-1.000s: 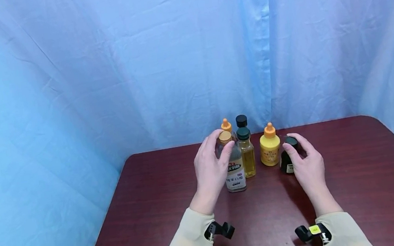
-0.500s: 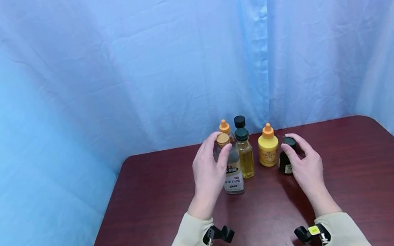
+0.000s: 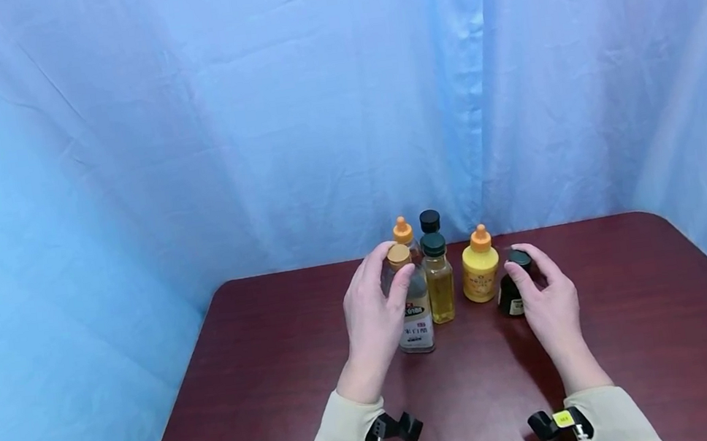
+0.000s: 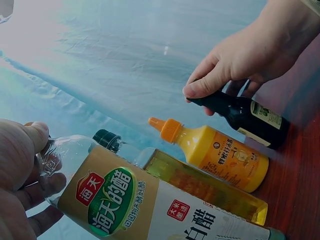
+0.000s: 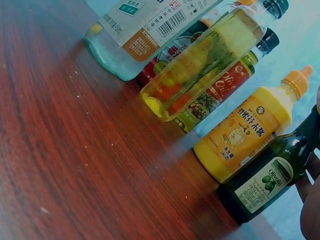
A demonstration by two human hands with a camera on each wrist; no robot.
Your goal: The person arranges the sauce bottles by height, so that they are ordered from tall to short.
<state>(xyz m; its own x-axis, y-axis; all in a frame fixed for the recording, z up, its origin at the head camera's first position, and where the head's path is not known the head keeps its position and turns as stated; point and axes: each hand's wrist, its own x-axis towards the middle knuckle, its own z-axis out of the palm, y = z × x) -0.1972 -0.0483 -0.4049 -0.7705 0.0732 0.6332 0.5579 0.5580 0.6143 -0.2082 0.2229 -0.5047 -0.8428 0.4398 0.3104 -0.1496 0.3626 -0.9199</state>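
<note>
My left hand (image 3: 372, 314) grips a clear white vinegar bottle (image 3: 416, 327) round its neck, just below the tan cap. In the left wrist view the gold-and-white label of that vinegar bottle (image 4: 125, 195) faces the camera. My right hand (image 3: 550, 299) holds a small dark green olive oil bottle (image 3: 511, 297) by its capped neck, its lower body standing on the table. The green label of the olive oil bottle (image 5: 265, 185) shows in the right wrist view. Between my hands are a yellow squeeze bottle (image 3: 481, 275) with an orange nozzle and a golden oil bottle (image 3: 441, 294).
Behind the vinegar stands another bottle with an orange nozzle top (image 3: 402, 230). A black-capped olive oil bottle (image 5: 230, 82) with a red label is behind the golden one. All stand on the dark red wooden table (image 3: 278, 362), near the blue curtain (image 3: 313, 108) at the back.
The left hand and the vinegar bottle have shifted slightly left and nearer, and its label has turned a little. The right hand keeps its hold on the olive oil bottle.
</note>
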